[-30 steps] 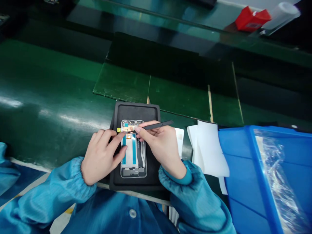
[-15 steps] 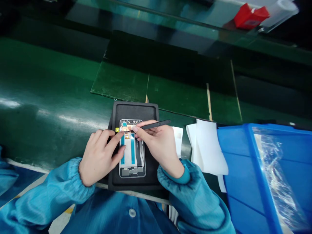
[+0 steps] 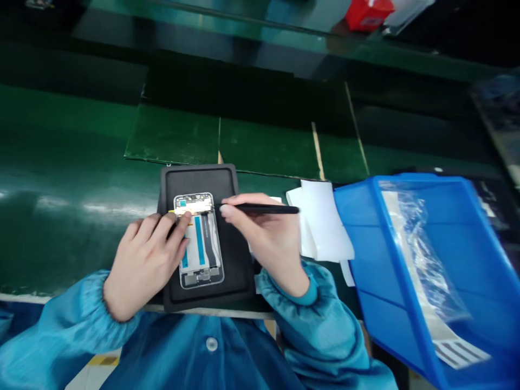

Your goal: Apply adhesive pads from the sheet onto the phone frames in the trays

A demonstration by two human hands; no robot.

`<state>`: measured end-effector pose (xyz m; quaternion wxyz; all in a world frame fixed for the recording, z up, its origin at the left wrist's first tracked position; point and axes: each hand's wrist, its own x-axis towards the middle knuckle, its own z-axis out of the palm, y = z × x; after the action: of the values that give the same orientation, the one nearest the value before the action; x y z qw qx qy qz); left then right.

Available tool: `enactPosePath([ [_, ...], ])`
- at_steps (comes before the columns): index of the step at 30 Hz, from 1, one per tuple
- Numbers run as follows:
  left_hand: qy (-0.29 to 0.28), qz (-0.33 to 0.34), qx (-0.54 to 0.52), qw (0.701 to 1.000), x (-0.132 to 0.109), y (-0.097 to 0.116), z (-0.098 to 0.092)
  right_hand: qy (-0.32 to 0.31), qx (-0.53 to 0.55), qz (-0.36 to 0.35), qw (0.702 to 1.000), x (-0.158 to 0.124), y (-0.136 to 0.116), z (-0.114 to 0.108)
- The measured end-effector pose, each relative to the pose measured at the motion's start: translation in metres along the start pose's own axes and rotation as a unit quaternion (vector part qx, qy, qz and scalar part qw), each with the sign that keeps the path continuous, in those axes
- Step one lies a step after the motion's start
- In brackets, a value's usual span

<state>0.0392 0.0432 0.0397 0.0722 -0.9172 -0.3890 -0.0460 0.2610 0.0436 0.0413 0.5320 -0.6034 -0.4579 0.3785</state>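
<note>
An opened smartphone [image 3: 207, 246] lies face down, its inner parts and blue strips showing, on a black tray [image 3: 225, 181]. My left hand [image 3: 146, 254] rests over the phone's left edge with its fingers spread; the index fingertip touches the shiny copper-coloured area near the top, and the thumb is by the left side. In my right hand [image 3: 264, 233] a slim black pointed tool [image 3: 276, 209] is pinched between thumb and index finger, pointing left. Its front end is just right of the phone, apart from it.
White sheets [image 3: 325, 222] lie right of the tray. Beyond them stands a blue bin [image 3: 377, 254] holding clear plastic wrap [image 3: 426, 260] and a pale strip. A raised green board [image 3: 264, 141] lies behind the tray. A red box [image 3: 369, 15] is at the far back.
My right hand has drawn the black tool away from the phone's board, to the right. The left index finger stays on the phone. The view has shifted to the right.
</note>
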Motion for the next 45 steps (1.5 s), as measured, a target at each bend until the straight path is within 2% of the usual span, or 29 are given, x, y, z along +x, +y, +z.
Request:
enactPosePath([
  [2, -0.004, 0.019, 0.011, 1.0, 0.003, -0.003, -0.006, 0.084, -0.009, -0.035, 0.996, 0.001, 0.008, -0.031],
  [4, -0.008, 0.036, 0.017, 0.999, 0.012, -0.004, -0.014, 0.15, -0.006, -0.046, 0.988, 0.004, 0.027, -0.065],
  [6, -0.007, 0.046, 0.017, 0.999, 0.032, 0.0, -0.022, 0.168, -0.023, -0.037, 0.985, 0.008, 0.053, -0.093],
  [8, -0.004, 0.068, 0.003, 0.998, 0.062, 0.011, -0.026, 0.154, -0.046, -0.012, 0.987, 0.011, 0.079, -0.109],
  [10, -0.021, 0.124, -0.036, 0.991, 0.1, 0.027, -0.02, 0.125, -0.058, 0.0, 0.991, 0.013, 0.099, -0.113],
  [11, -0.048, 0.161, -0.061, 0.984, 0.12, 0.037, -0.014, 0.111, -0.06, 0.001, 0.992, 0.014, 0.106, -0.113],
  [13, -0.139, 0.207, -0.104, 0.963, 0.157, 0.056, 0.002, 0.092, -0.06, -0.001, 0.994, 0.014, 0.116, -0.109],
  [15, -0.229, 0.182, -0.126, 0.948, 0.186, 0.072, 0.019, 0.084, -0.06, -0.006, 0.995, 0.014, 0.124, -0.107],
  [18, -0.268, 0.14, -0.125, 0.945, 0.211, 0.086, 0.04, 0.074, -0.069, -0.018, 0.995, 0.014, 0.132, -0.107],
  [21, -0.278, 0.123, -0.121, 0.945, 0.22, 0.091, 0.051, 0.061, -0.09, -0.038, 0.993, 0.013, 0.136, -0.108],
  [26, -0.283, 0.113, -0.124, 0.944, 0.222, 0.09, 0.059, 0.056, -0.103, -0.055, 0.992, 0.012, 0.133, -0.107],
  [45, -0.276, 0.116, -0.14, 0.944, 0.221, 0.088, 0.065, 0.068, -0.091, -0.03, 0.993, 0.014, 0.134, -0.105],
])
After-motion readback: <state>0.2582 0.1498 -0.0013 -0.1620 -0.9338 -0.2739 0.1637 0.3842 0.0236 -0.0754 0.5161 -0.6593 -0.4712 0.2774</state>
